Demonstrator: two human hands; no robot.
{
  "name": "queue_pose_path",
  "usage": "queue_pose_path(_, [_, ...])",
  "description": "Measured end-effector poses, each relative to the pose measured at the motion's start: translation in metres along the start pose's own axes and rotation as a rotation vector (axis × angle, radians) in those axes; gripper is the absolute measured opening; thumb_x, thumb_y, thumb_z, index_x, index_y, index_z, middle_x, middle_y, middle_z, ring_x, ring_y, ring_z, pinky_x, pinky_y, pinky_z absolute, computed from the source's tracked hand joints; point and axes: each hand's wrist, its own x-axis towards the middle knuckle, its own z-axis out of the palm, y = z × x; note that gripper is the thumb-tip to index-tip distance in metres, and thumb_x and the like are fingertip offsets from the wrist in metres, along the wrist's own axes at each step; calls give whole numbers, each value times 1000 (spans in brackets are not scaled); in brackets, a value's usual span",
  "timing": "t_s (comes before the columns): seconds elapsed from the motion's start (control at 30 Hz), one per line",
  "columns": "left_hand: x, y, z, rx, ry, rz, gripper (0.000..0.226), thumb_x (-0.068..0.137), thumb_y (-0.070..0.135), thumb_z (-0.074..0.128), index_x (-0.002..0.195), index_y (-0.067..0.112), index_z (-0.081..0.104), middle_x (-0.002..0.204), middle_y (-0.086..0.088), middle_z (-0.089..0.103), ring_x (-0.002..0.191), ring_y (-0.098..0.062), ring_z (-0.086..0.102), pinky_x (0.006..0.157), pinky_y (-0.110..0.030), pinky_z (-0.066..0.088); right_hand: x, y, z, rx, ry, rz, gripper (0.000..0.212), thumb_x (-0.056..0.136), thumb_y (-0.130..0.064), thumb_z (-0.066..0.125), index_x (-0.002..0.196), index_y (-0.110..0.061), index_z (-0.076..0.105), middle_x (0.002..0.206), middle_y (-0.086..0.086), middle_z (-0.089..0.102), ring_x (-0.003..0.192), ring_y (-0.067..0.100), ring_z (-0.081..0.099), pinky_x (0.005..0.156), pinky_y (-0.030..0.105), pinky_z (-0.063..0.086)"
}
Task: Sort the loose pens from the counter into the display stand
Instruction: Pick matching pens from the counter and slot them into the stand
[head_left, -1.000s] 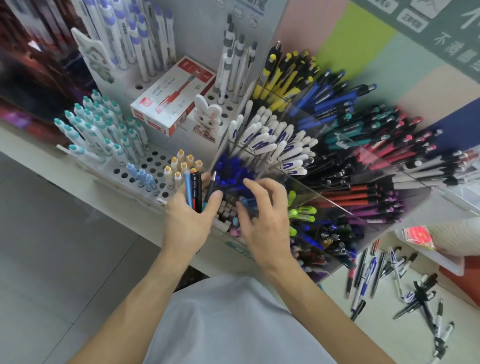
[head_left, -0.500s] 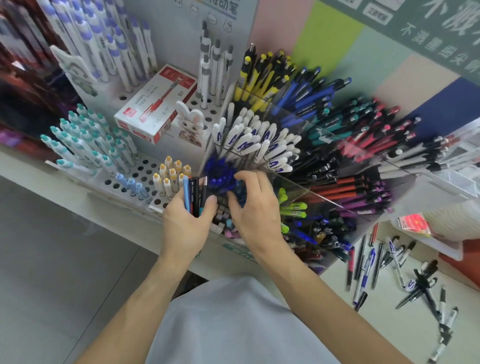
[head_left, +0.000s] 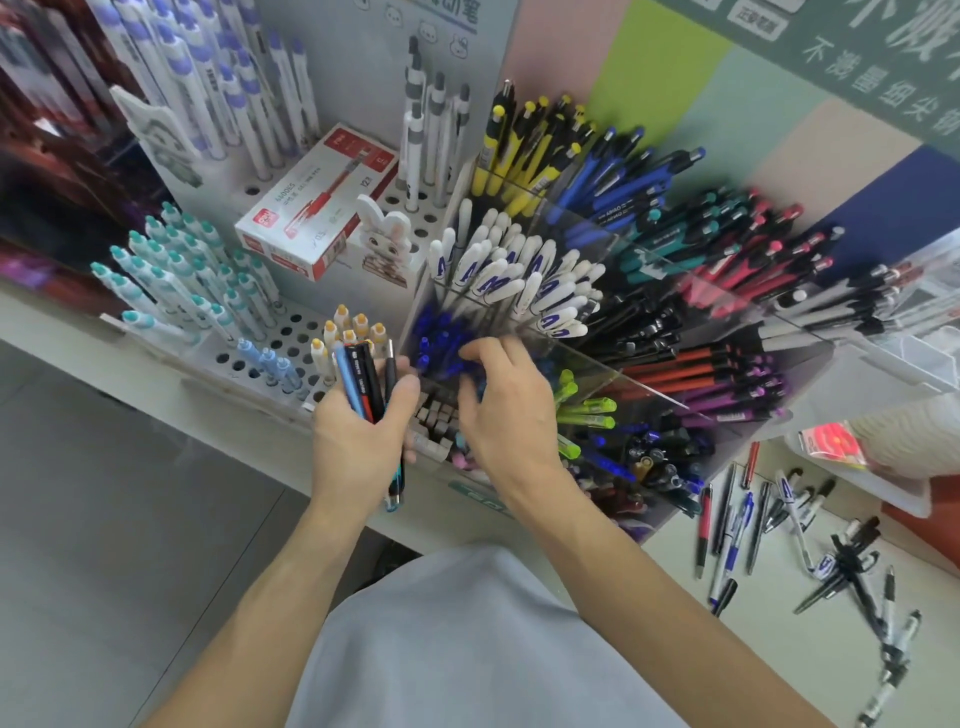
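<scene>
Holding a pen bundle (head_left: 366, 382) in left hand (head_left: 358, 441), blue pens (head_left: 441, 345) filling display stand (head_left: 597, 364) compartment

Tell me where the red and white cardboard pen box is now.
In the head view, the red and white cardboard pen box lies upper left on the white perforated stand, beside the white rabbit figure.

Bright, even indoor light, no hard shadows; source not visible. Soft glare on clear acrylic dividers (head_left: 613, 244) of display stand (head_left: 810, 374). Right hand (head_left: 511, 415) motion-blurred, esp. fingers; blue pens (head_left: 441, 343) under it smeared. Left hand (head_left: 358, 441) sharper. Wide-angle distortion: pens fan outward, edges stretched + soft. Top-left corner dark, blurry. Loose pens (head_left: 769, 525) on counter (head_left: 675, 571) fairly crisp.
</scene>
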Motion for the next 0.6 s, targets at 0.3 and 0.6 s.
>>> queue_pose_path(0.3, [-24, 19, 0, -654, -372, -403, 25, 98, 21, 50, 114, 6, 62, 86, -9, 68, 76, -20, 68, 66, -32, 60, -11, -33, -73, 509, 91, 104, 11, 93, -4, 69, 104, -6, 68, 88, -1, 70, 77, 10, 67, 71, 26, 56])
queue_pose_path(0.6, [-53, 22, 39, -912, -507, -592, 40, 95, 21, 46, 131, 10, 60, 125, -10, 69, 112, -23, 68, 103, -43, 49, -68, -18, -116, 892, -453, 891, 30, 88, -17, 77, 113, -15, 60, 91, 5, 77, 78, 20, 76, 66, 32, 62])
